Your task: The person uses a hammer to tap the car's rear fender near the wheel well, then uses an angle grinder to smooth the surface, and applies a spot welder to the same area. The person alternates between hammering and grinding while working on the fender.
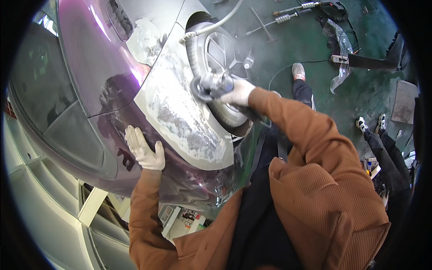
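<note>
A purple car's rear side panel [182, 118], sanded to pale filler and bare metal around the wheel arch, lies before me. My right hand [238, 93], in a white glove, grips a power sander [216, 84]; its round pad is at the arch edge, and whether it touches the panel cannot be told. Behind the tool is the car's wheel [216, 50]. My left hand [145, 148], also gloved, rests flat with spread fingers on the purple bodywork, left of the pale area. A light-coloured hose [222, 21] crosses above the wheel.
On the green floor lie slide hammers [281, 19], a plastic bottle [248, 62], a power strip [339, 59], a cable, clear plastic sheeting [342, 42] and a dark trim piece [371, 62]. Another person's legs [384, 155] are at the right. Pale dust hangs near the wheel.
</note>
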{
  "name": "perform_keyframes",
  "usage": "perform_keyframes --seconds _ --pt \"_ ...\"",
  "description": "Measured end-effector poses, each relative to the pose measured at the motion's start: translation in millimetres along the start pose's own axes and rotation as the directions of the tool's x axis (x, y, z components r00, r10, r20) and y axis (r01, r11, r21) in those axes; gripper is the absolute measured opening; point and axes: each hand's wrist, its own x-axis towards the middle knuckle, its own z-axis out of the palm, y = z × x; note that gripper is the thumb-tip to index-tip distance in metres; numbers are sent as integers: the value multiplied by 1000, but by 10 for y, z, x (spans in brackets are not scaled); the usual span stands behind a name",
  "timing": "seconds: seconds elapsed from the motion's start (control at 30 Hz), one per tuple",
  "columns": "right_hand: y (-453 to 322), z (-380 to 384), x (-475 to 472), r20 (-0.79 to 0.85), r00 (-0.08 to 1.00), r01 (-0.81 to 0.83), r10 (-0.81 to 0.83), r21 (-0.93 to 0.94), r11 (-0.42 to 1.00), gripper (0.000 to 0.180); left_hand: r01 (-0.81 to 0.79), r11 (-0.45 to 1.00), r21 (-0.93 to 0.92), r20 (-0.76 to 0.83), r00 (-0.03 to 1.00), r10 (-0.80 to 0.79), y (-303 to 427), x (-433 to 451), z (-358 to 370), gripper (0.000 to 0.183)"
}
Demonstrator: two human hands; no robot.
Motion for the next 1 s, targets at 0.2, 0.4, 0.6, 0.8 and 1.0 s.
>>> perform_keyframes --seconds 0.2,0.4,0.6,0.8,1.0 --pt "-153 -72 87 -54 996 -55 66 183 982 53 -11 1000 -24 -14 1000 11 -13 -3 26 92" --pt "-130 63 -315 133 958 -258 254 16 966 64 -10 1000 -21 -30 1000 9 -24 -22 38 91" --pt "-269 19 -86 -39 983 -168 181 225 960 55 -10 1000 -17 -35 999 9 -13 -50 31 94" --pt "-81 135 -305 53 970 -240 236 117 964 56 -15 1000 -4 -59 998 15 -3 -45 41 93" --pt "-207 47 -6 -28 981 -176 190 262 949 38 -25 1000 -8 -79 997 25 -23 -90 68 93"
